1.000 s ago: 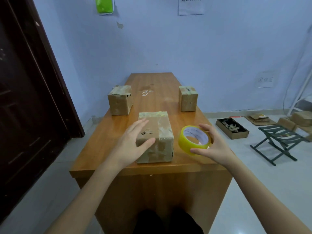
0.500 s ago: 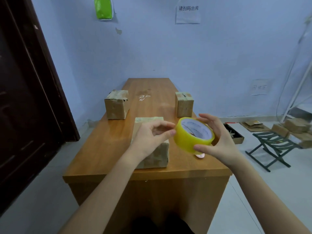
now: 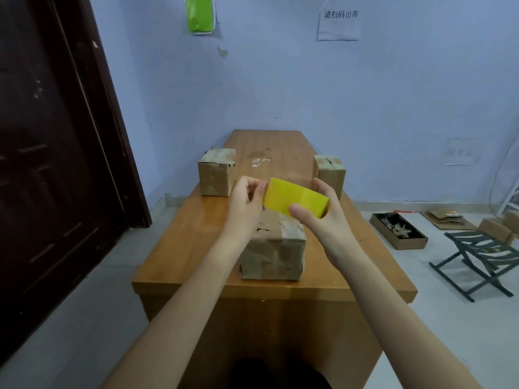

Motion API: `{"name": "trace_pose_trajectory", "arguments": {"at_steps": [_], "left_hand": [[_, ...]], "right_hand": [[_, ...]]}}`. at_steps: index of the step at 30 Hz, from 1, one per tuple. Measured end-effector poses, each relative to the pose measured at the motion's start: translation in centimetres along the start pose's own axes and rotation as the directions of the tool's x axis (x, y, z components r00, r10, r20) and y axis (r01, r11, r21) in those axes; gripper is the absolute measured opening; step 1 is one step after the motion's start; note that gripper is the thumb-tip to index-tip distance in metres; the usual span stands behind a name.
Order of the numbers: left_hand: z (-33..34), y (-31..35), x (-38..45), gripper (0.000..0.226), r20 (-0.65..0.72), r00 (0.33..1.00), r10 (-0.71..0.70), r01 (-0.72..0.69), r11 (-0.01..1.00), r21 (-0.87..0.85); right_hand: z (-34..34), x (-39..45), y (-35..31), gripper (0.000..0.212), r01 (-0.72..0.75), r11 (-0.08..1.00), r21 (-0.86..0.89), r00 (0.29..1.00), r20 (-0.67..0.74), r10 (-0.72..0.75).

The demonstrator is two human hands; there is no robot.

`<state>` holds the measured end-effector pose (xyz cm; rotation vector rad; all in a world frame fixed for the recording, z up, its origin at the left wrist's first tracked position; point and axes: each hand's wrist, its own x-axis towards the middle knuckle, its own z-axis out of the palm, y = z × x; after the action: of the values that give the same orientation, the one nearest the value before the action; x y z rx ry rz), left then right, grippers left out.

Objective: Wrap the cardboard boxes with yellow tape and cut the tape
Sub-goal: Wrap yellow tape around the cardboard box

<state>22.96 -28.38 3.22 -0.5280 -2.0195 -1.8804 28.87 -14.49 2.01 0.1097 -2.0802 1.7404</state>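
- Head view, hands: right hand (image 3: 323, 220) grips the tape roll (image 3: 296, 202), thumb on the near face, fingers curled behind the far side. Left hand (image 3: 247, 204) has its fingertips pinched at the roll's left edge; whether they hold a loose tape end cannot be told.
- Head view, tape roll: yellow, held in the air above the near box (image 3: 273, 254), broad outer band facing the camera.
- Head view, boxes: near box sits on the tabletop (image 3: 179, 248) close to the front edge, partly hidden by both forearms, with old clear tape on top. Left box (image 3: 216, 172) stands further back by the left edge. Right box (image 3: 331, 172) stands further back by the right edge, partly behind the right hand's fingers.
- Head view, surroundings: dark door (image 3: 56, 164) at left; green item (image 3: 200, 13) and paper notice (image 3: 339, 19) on the wall; folding stool (image 3: 483, 262) and open floor box (image 3: 398, 230) on the floor at right.
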Motion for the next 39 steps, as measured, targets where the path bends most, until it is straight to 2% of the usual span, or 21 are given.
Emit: {"name": "trace_pose_trajectory", "arguments": {"at_steps": [2,4,6,7,9,10,11,14,19,24,27,29,31,34,36,39], "left_hand": [[-0.5,0.0,0.5,0.025,0.003,0.999,-0.032,0.032,0.999,-0.007],[-1.0,0.0,0.8,0.027,-0.010,0.998,-0.059,0.059,0.998,-0.023],[-1.6,-0.1,1.1,0.027,-0.001,0.998,-0.066,0.066,0.998,-0.016],[-1.8,-0.2,1.2,0.026,0.015,0.997,-0.075,0.076,0.997,-0.016],[-2.1,-0.3,1.3,0.026,0.042,0.991,-0.124,0.126,0.991,-0.044],[-2.2,-0.4,1.3,0.025,0.046,0.987,-0.154,0.156,0.986,-0.052],[-2.2,-0.6,1.3,0.025,0.049,0.982,-0.181,0.183,0.982,-0.051],[-2.4,-1.3,1.3,0.025,0.042,0.973,-0.228,0.229,0.974,0.002],[-3.0,-2.2,1.4,0.025,0.077,0.959,-0.274,0.267,0.959,0.095],[-4.5,-2.9,1.9,0.025,0.078,0.925,-0.372,0.366,0.927,0.075],[-5.1,-3.5,1.7,0.025,0.132,0.872,-0.472,0.468,0.882,0.064],[-4.9,-3.8,1.5,0.026,0.149,0.836,-0.529,0.534,0.845,0.003],[-4.8,-3.9,1.3,0.028,0.146,0.816,-0.559,0.571,0.820,-0.050],[-4.8,-4.4,1.2,0.029,0.110,0.867,-0.485,0.475,0.873,0.109],[-4.6,-4.7,1.1,0.028,0.073,0.898,-0.434,0.412,0.887,0.207],[-4.4,-4.9,1.2,0.031,0.078,0.909,-0.409,0.378,0.889,0.259]], "right_hand": [[0.8,0.5,-0.2,0.108,-0.042,0.998,0.057,0.999,-0.015,0.043],[1.2,0.6,-0.4,0.113,-0.030,0.998,0.050,0.998,0.048,0.027],[1.5,0.6,-0.5,0.109,0.009,1.000,0.003,0.993,0.114,-0.010],[1.6,0.7,-0.4,0.096,0.020,1.000,-0.011,0.995,0.101,-0.019],[2.1,1.3,-0.2,0.045,0.041,0.999,-0.006,0.999,-0.023,-0.041],[2.3,1.6,-0.2,0.027,0.050,0.998,-0.038,0.994,-0.093,-0.053],[2.4,1.9,-0.1,0.024,0.065,0.993,-0.094,0.988,-0.133,-0.077],[2.3,2.4,-0.4,0.028,0.093,0.975,-0.202,0.984,-0.128,-0.121],[1.7,2.8,-0.4,0.010,0.090,0.922,-0.376,0.986,-0.099,-0.137],[0.9,2.6,-0.4,0.019,0.077,0.822,-0.564,0.983,-0.094,-0.156],[0.3,2.6,-0.2,0.008,0.091,0.770,-0.631,0.977,-0.092,-0.190],[0.4,2.4,-0.2,0.008,0.116,0.772,-0.626,0.978,-0.065,-0.200],[0.8,2.4,-0.3,0.025,0.140,0.824,-0.550,0.983,-0.022,-0.181],[1.3,3.0,-0.1,0.034,0.129,0.892,-0.433,0.989,-0.003,-0.145],[1.6,3.4,0.1,0.033,0.125,0.883,-0.452,0.990,0.000,-0.140],[1.6,4.0,-0.2,0.030,0.150,0.864,-0.481,0.985,-0.004,-0.174]]}}
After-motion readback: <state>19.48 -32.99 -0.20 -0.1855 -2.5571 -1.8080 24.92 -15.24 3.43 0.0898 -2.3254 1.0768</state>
